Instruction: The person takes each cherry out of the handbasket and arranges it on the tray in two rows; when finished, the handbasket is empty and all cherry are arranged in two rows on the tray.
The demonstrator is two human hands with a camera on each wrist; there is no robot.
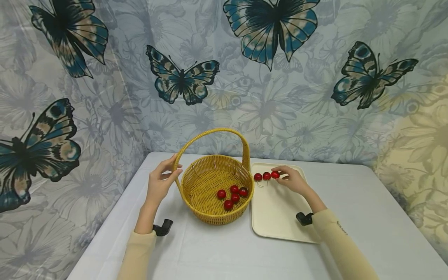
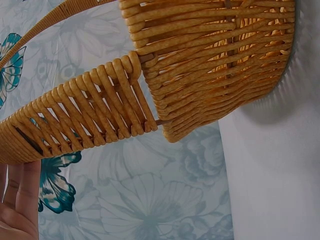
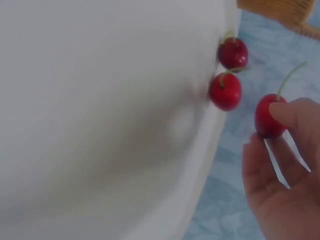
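The place looks like a small studio-style corner, though the room beyond is out of sight and it may sit inside a home. A pale floral backdrop [image 1: 287, 116], printed with large teal butterflies [image 1: 182, 81], hangs behind and along the left of a bench [image 1: 371, 198] covered in smooth white. Yellowish light tints the backdrop's right side, and a small black wrist camera [image 1: 163, 228] is worn below each of the person's hands [image 1: 159, 183].

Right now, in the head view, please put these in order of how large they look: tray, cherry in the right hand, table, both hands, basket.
1. Table
2. Basket, counting its handle
3. Tray
4. Left hand and right hand: too alike to rank
5. Cherry
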